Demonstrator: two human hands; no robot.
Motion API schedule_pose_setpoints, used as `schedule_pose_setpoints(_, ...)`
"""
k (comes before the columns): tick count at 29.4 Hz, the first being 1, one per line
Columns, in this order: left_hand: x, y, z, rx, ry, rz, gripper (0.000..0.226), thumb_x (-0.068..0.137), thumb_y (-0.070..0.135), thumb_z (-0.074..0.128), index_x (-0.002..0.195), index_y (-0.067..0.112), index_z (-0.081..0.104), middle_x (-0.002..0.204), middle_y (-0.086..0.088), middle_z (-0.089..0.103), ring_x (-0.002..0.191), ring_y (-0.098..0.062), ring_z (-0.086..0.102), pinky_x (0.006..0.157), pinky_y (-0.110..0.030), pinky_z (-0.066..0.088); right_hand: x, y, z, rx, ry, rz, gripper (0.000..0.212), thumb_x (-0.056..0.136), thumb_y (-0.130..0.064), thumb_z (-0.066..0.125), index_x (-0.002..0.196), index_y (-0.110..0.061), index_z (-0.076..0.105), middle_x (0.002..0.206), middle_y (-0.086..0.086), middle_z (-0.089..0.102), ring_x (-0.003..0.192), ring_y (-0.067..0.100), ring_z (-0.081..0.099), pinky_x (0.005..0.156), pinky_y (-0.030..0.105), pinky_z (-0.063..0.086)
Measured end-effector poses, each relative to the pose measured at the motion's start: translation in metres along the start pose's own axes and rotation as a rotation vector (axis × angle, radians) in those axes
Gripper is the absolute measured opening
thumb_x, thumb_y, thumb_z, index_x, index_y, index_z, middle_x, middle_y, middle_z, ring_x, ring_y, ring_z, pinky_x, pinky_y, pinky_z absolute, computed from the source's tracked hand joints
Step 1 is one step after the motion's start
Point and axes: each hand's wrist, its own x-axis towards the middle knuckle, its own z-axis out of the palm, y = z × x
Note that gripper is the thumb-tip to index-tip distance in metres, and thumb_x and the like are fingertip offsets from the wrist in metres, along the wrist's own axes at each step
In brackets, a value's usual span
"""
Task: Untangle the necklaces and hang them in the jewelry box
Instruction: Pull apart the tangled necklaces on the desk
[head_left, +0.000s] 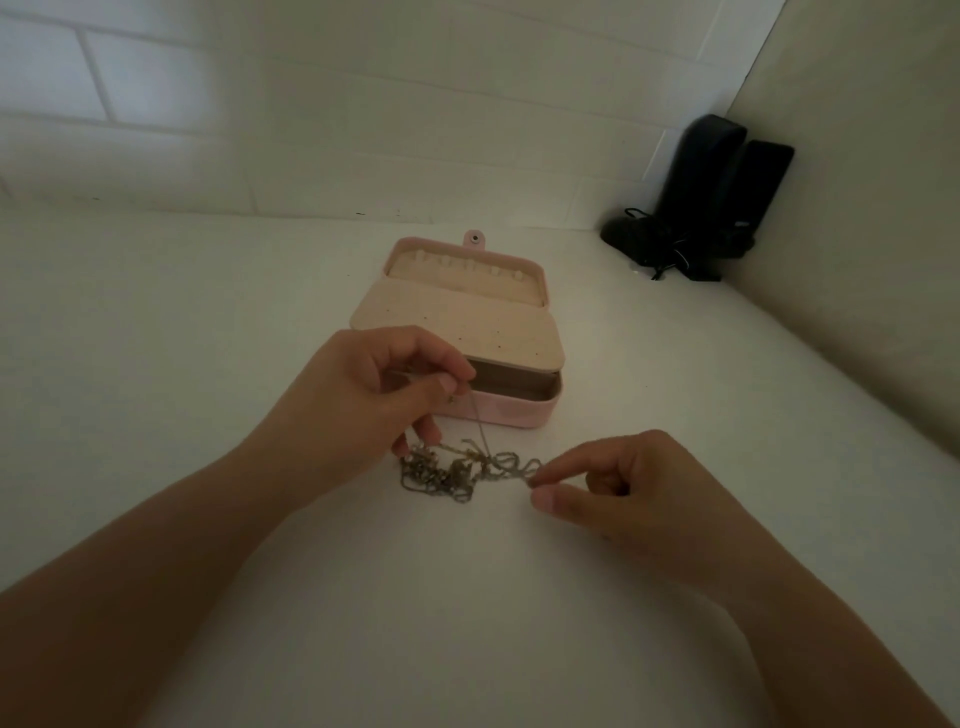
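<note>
- The necklaces (457, 467) lie in one tangled heap of thin chains on the white desk (208, 322), about midway across it and nearer its front edge than its back edge.
- The left hand (363, 395) is raised just over the left end of the heap; its grip is closed, thumb and forefinger pinching a single chain that runs down taut from the fingertips into the tangle.
- Its lower fingers are curled, their tips touching the top of the heap.
- The right hand (623, 493) rests low at the right end of the heap; its grip is a tight pinch of thumb and forefinger on a loop of chain, the other fingers curled into the palm.
- The pink jewelry box (467, 322) stands open just behind the heap, between it and the back edge of the desk, partly hidden by the left hand.
- Its lid lies tipped back and shows a row of small pegs; a pale flap with small holes covers part of the lower tray.
- No chain hangs on the pegs.
- Two dark speakers (722, 192) with a bundled cord stand in the far right corner of the desk, against the tiled wall (311, 104).
</note>
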Motion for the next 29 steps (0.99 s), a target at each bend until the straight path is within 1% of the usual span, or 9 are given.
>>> schedule_pose_setpoints(4,-0.001,-0.005,0.0,0.169,-0.017,0.093,0.015,0.079,0.021,0.063,0.074,0.035,0.068,0.071,0.01,0.067,0.057,-0.002,0.058,0.053,-0.011,0.043,-0.001,-0.003,-0.004,0.108,0.016,-0.03,0.018,0.069,-0.043,0.069,0.074,-0.027,0.074,0.042,-0.005,0.03,0.041,0.008,0.023,0.044,0.017,0.026)
schedule_pose_setpoints(7,-0.003,-0.008,0.003,0.309,-0.163,0.184,0.005,0.079,0.039,0.061,0.077,0.038,0.066,0.084,0.017,0.06,0.072,-0.002,0.054,0.062,-0.007,0.039,-0.002,-0.006,-0.007,0.278,0.033,-0.018,0.018,0.071,-0.041,0.071,0.076,-0.024,0.073,0.043,-0.001,0.028,0.04,0.012,0.02,0.04,0.02,0.019)
schedule_pose_setpoints(10,-0.003,-0.014,0.005,0.4,-0.262,0.275,0.017,0.071,0.052,0.056,0.078,0.04,0.065,0.096,0.021,0.054,0.089,0.003,0.051,0.071,-0.003,0.034,-0.002,-0.008,-0.006,0.385,0.025,0.002,0.009,0.073,-0.033,0.072,0.077,-0.025,0.074,0.043,-0.004,0.027,0.039,0.01,0.02,0.038,0.017,0.02)
schedule_pose_setpoints(13,-0.001,-0.017,0.006,0.419,-0.284,0.311,0.022,0.069,0.058,0.056,0.081,0.042,0.064,0.104,0.024,0.05,0.104,0.006,0.044,0.082,-0.001,0.028,-0.002,-0.007,-0.004,0.463,0.002,0.005,0.016,0.073,-0.03,0.06,0.08,-0.025,0.074,0.043,-0.005,0.027,0.04,0.009,0.02,0.037,0.015,0.023)
schedule_pose_setpoints(19,-0.004,-0.015,0.011,0.45,-0.361,0.328,0.032,0.067,0.065,0.053,0.093,0.047,0.058,0.116,0.03,0.039,0.112,0.005,0.033,0.088,-0.003,0.024,-0.002,-0.008,0.001,0.586,-0.072,0.013,0.017,0.076,-0.026,0.058,0.077,-0.027,0.074,0.041,-0.008,0.031,0.037,0.006,0.024,0.036,0.015,0.026)
schedule_pose_setpoints(21,-0.005,-0.013,0.013,0.384,-0.421,0.33,0.025,0.073,0.057,0.056,0.093,0.042,0.061,0.114,0.027,0.045,0.111,0.002,0.042,0.089,-0.007,0.032,-0.001,-0.009,0.003,0.595,-0.063,0.019,0.015,0.075,-0.027,0.059,0.075,-0.027,0.074,0.042,-0.007,0.03,0.038,0.006,0.024,0.037,0.016,0.026)
schedule_pose_setpoints(24,-0.007,-0.007,0.012,0.223,-0.386,0.199,0.004,0.083,0.034,0.062,0.082,0.034,0.065,0.089,0.02,0.065,0.082,0.003,0.061,0.07,-0.007,0.043,0.0,-0.007,0.002,0.619,-0.007,0.02,0.014,0.073,-0.026,0.06,0.07,-0.023,0.073,0.042,-0.008,0.031,0.036,0.005,0.023,0.037,0.016,0.025)
schedule_pose_setpoints(26,-0.007,-0.006,0.012,0.162,-0.335,0.116,0.01,0.086,0.024,0.06,0.082,0.032,0.065,0.075,0.016,0.067,0.066,0.004,0.061,0.063,-0.007,0.044,0.002,-0.004,0.001,0.597,0.037,0.01,0.013,0.072,-0.026,0.062,0.07,-0.02,0.073,0.043,-0.006,0.034,0.037,0.005,0.025,0.037,0.016,0.025)
schedule_pose_setpoints(29,-0.006,-0.009,0.012,0.141,-0.303,0.069,0.009,0.084,0.023,0.062,0.083,0.03,0.067,0.066,0.009,0.066,0.059,-0.002,0.059,0.058,-0.014,0.047,0.003,-0.001,0.0,0.56,0.099,-0.01,0.014,0.071,-0.024,0.062,0.07,-0.018,0.074,0.047,-0.006,0.04,0.042,0.006,0.031,0.038,0.017,0.028)
